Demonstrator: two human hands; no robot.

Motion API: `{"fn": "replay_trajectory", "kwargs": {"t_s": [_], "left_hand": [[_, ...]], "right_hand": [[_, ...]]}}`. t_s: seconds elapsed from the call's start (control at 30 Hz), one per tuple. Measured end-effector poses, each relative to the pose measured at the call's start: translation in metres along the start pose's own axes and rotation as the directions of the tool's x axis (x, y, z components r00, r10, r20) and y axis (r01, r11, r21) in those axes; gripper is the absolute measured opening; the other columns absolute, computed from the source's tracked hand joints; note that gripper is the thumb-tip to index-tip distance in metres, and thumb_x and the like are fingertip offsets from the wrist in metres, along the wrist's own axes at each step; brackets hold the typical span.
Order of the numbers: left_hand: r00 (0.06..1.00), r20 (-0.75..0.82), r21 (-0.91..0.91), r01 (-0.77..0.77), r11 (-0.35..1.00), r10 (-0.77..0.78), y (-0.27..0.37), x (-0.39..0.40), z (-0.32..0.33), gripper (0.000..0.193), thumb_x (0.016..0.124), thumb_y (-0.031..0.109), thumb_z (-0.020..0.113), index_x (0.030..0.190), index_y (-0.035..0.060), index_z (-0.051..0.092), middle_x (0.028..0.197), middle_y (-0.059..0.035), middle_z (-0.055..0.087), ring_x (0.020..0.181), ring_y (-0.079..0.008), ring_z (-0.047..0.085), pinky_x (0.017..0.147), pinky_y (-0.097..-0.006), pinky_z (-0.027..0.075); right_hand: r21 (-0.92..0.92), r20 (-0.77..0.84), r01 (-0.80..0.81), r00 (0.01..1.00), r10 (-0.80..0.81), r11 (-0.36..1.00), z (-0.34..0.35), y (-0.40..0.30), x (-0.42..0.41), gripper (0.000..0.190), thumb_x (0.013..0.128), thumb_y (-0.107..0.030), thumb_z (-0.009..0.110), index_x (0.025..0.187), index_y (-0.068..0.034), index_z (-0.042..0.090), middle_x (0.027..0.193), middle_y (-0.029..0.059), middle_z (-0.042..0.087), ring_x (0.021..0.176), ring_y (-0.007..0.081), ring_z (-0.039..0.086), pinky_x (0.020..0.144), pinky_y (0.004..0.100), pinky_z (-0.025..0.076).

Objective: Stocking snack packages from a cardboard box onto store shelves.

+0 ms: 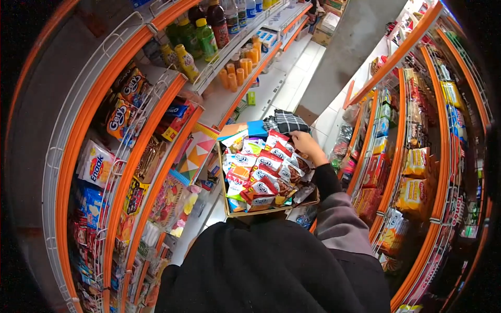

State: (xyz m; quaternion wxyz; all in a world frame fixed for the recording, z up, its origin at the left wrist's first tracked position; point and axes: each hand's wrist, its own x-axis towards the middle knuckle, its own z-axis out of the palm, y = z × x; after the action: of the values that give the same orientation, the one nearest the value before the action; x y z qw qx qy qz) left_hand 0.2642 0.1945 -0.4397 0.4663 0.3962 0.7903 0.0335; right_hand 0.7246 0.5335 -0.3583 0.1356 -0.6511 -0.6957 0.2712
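My right hand (306, 144) reaches over the far right corner of a cardboard box (270, 212). Its curled fingertips are at the near edge of a black-and-white plaid cloth (290, 121), and whether they grip it is hard to tell. Small Gery snack packets (263, 188), mostly red, white and brown, fill the box in a loose heap. Beside the cloth, a blue and orange flap or sheet (244, 128) lies along the far rim. My left hand is out of view.
Orange-edged shelves with wire guards (102, 78) curve along my left, holding snack bags and bottles (205, 39). More snack shelves (403, 156) stand close on my right. A grey pillar (344, 51) rises ahead beside white floor tiles (303, 72).
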Motion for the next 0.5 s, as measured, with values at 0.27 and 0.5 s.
{"fn": "replay_trajectory", "kwargs": {"t_s": [0.27, 0.5], "left_hand": [[0.958, -0.098, -0.135, -0.282, 0.95, 0.27, 0.053, 0.035, -0.011, 0.028, 0.09, 0.023, 0.046, 0.101, -0.0011, 0.054, 0.085, -0.0137, 0.062, 0.076, -0.0182, 0.06, 0.068, -0.0299, 0.045], [0.84, -0.205, -0.415, -0.54, 0.732, 0.503, 0.117, 0.059, -0.009, 0.023, 0.091, 0.018, 0.045, 0.103, 0.0006, 0.054, 0.086, -0.0079, 0.062, 0.071, -0.0137, 0.057, 0.063, -0.0268, 0.045]], "right_hand": [[0.095, -0.153, -0.117, 0.98, 0.131, 0.989, -0.014, -0.028, -0.113, 0.033, 0.081, -0.022, 0.057, 0.108, -0.003, 0.055, 0.101, 0.0188, 0.059, 0.095, 0.0332, 0.056, 0.083, 0.0376, 0.044], [-0.221, -0.251, -0.129, 0.965, 0.072, 0.967, 0.024, -0.055, -0.167, 0.068, 0.077, -0.025, 0.063, 0.134, -0.007, 0.03, 0.13, 0.0214, 0.035, 0.119, 0.0358, 0.036, 0.095, 0.0392, 0.034]]}}
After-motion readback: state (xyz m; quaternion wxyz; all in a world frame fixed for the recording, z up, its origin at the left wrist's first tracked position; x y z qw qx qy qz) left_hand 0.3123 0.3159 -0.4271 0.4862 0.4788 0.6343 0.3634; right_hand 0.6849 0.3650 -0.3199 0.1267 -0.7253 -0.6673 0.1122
